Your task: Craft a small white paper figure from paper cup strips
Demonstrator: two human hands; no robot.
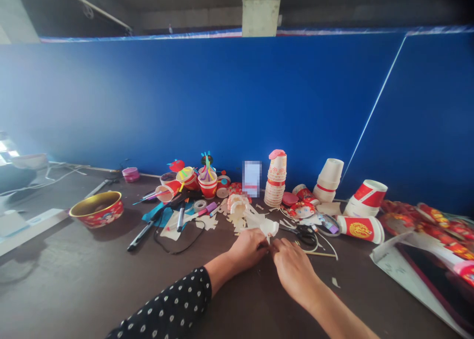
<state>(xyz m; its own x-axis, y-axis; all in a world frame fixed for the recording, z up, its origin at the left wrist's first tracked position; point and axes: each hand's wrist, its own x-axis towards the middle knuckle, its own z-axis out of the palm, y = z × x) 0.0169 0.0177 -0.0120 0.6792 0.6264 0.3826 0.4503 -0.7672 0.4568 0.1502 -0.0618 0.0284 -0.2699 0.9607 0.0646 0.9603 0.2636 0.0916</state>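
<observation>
Left hand (pixel 246 250) | right hand (pixel 294 268) | fingers (pixel 274 250) of both pinched on the base of a white curled paper cutout (pixel 269 228), just above the dark brown counter (pixel 74 280) | seems light, flimsy, easily creased: best held gently at its base | black-handled steel scissors (pixel 305 236) just beside

The left hand (pixel 246 250) and right hand (pixel 294 270) have open table (pixel 74 275) to their left, as far as the bowl (pixel 97 209), and toward the body. Ahead, paper scraps (pixel 237 221) and scissors (pixel 304 235) lie in the way, with stacked cups (pixel 274 178) behind. To the right, a fallen cup (pixel 360 229) and a package (pixel 418 260) block passage.
</observation>
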